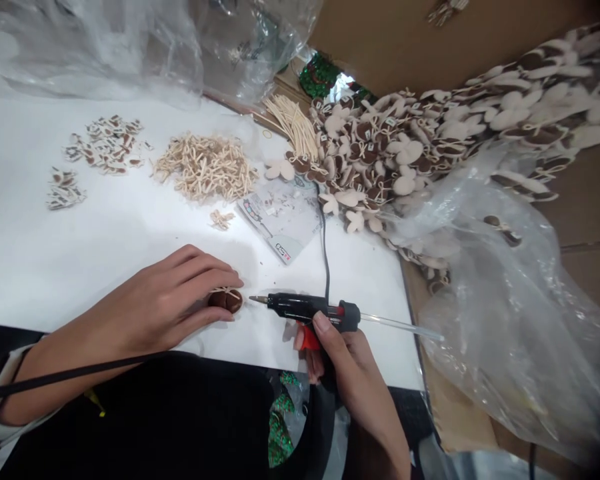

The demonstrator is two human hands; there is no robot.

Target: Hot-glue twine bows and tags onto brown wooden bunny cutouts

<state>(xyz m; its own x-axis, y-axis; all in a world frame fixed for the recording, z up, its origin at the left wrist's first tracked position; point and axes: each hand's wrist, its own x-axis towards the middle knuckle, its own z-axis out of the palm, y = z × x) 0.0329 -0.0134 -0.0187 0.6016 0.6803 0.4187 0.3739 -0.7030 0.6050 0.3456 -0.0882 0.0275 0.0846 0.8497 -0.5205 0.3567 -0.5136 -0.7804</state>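
Head: brown piece (225,302) in left hand (177,293)

Gloss beside matt

From afar I see a glue gun (296,307) in smooth black plastic, with a metallic tip (259,299) and a clear, shiny glue stick (401,325). The brown piece (226,301) looks faintly glossy, the cord bows (205,167) matt. The worktop (20,260) is smooth; the bag (510,333), crinkled glossy plastic; the box (385,43), matt cardboard.
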